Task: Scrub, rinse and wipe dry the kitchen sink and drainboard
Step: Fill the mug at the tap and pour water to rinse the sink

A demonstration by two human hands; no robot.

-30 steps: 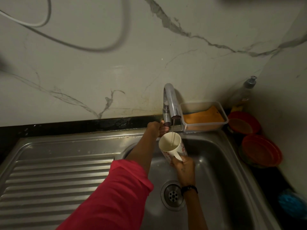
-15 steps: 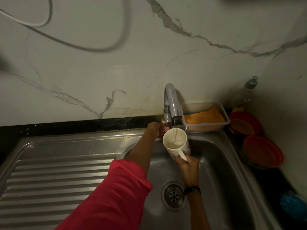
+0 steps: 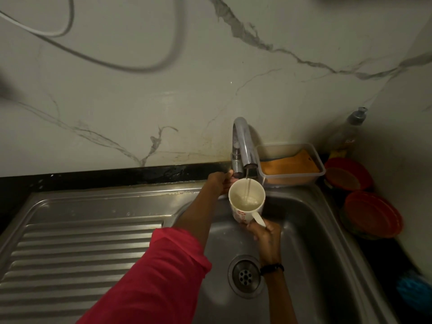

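A steel sink basin [image 3: 311, 235] with a round drain [image 3: 245, 276] lies at the right, and its ribbed drainboard [image 3: 77, 251] spreads to the left. A chrome tap [image 3: 243, 146] stands at the back rim with a thin stream of water running from it. My right hand [image 3: 263, 232] grips the handle of a white mug [image 3: 246, 201] held upright under the stream, water pooling inside. My left hand [image 3: 221, 183], in a red sleeve, is closed on the tap's handle at its base.
A clear plastic tub [image 3: 291, 163] with an orange sponge sits behind the basin. A soap bottle [image 3: 348, 134] stands in the corner. Two red bowls [image 3: 371, 216] rest on the dark counter at right, with a blue scrubber [image 3: 413, 287] nearer me.
The mug has shifted slightly right under the spout and become more upright, and more water has collected in it. My left hand has stayed on the tap handle.
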